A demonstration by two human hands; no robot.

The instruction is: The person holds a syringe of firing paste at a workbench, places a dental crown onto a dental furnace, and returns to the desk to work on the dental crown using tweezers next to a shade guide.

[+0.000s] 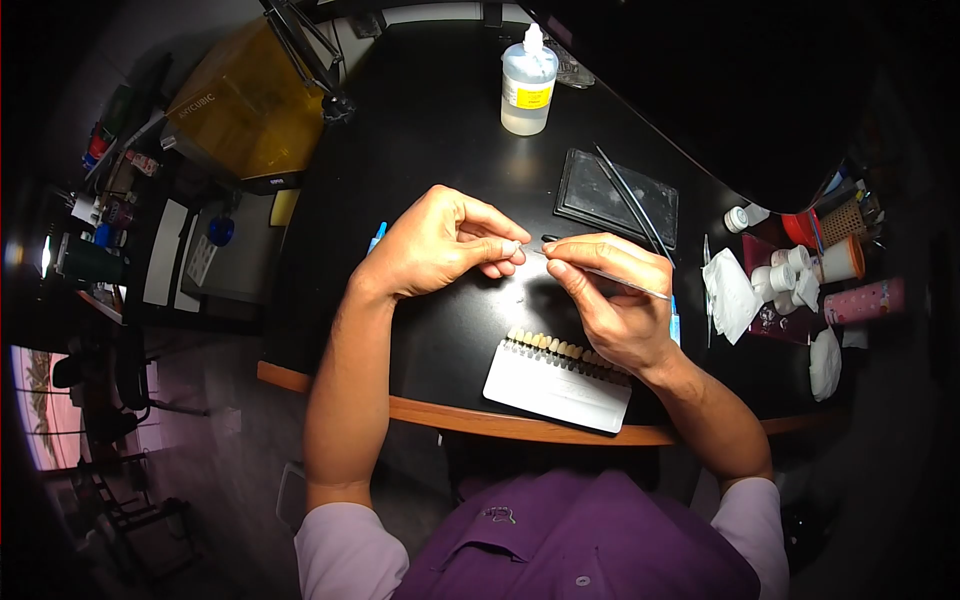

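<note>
My left hand (440, 243) is over the black table (430, 340), its thumb and fingertips pinched on something small and pale that I cannot make out. Facing it, my right hand (615, 300) grips a thin metal tool (625, 285), whose tip reaches toward the left fingertips. Below the hands lies a white shade guide (556, 386) with a row of tooth-coloured tabs along its upper edge. Behind the right hand rests a dark rectangular slab (590, 195), with a long slender brush (632, 200) across it.
A clear bottle (529, 85) with a yellow label stands at the back. Crumpled white tissue (731, 296), small white jars (772, 281) and a pink tube (865, 301) are at the right. A yellow-orange box (245, 105) and a lamp arm (300, 50) occupy the back left.
</note>
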